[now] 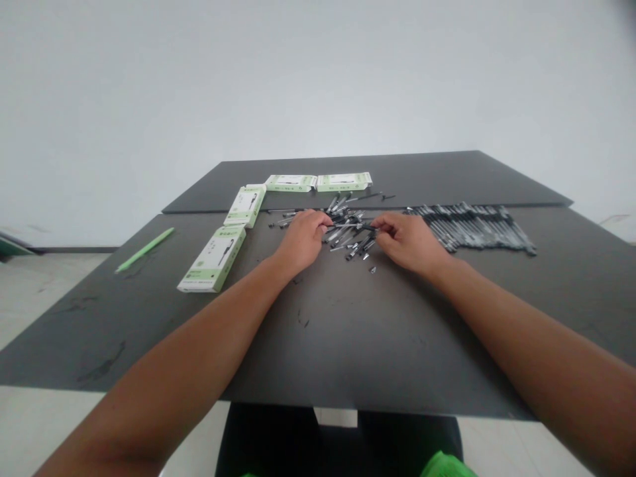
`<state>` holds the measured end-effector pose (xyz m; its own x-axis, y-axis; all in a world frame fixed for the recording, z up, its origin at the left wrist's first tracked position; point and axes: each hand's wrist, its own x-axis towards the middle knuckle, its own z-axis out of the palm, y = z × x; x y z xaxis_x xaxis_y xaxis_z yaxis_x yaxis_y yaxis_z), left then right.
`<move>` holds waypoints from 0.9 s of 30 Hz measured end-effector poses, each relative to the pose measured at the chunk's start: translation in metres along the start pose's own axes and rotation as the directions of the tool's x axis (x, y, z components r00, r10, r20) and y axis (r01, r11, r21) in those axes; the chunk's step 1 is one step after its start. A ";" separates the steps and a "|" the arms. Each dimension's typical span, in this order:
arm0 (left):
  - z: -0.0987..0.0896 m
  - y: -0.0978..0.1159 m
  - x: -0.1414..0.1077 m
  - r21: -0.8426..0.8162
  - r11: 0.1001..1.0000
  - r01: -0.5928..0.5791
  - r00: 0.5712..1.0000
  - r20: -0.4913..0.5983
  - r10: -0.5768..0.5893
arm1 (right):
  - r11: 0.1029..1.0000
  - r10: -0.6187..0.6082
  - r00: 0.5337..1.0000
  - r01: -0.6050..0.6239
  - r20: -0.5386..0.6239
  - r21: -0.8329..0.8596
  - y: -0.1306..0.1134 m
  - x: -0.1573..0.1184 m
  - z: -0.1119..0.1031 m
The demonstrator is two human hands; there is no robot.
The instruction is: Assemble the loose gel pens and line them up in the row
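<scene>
Between my two hands a thin clear pen with black ends [348, 226] lies level, just above a loose heap of pens and pen parts [354, 246]. My left hand [304, 238] pinches its left end. Fingers of my right hand [405, 240] are closed round the darker right end, partly hiding it. Right of my right hand, many clear and black pens lie side by side in a row [477, 226]. A small clip-like piece [372, 269] rests on the table in front of the heap.
Several green and white boxes form a bent line at the left and back, the nearest box [212, 258] beside my left forearm. A green stick-like object [145, 250] lies at the far left of the dark table [348, 344]. Behind stands a pale wall.
</scene>
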<state>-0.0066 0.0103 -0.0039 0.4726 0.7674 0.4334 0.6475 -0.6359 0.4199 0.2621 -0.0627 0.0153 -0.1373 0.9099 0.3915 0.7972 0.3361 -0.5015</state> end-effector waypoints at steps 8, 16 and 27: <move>0.000 0.000 0.000 0.030 1.000 -0.007 1.000 0.004 0.007 | 1.000 0.008 1.000 -0.008 0.014 -0.027 0.000 0.000 0.000; -0.001 -0.001 0.000 0.053 0.998 -0.034 0.999 -0.002 0.034 | 1.000 -0.016 1.000 0.016 0.021 -0.026 0.000 0.000 -0.001; -0.004 0.005 -0.001 0.039 0.999 -0.039 0.999 0.011 0.038 | 0.997 -0.059 0.996 0.062 0.065 -0.049 -0.003 0.000 -0.002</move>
<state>-0.0060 0.0063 0.0008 0.5036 0.7432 0.4404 0.6512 -0.6616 0.3717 0.2613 -0.0643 0.0180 -0.2218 0.9024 0.3695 0.8150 0.3795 -0.4378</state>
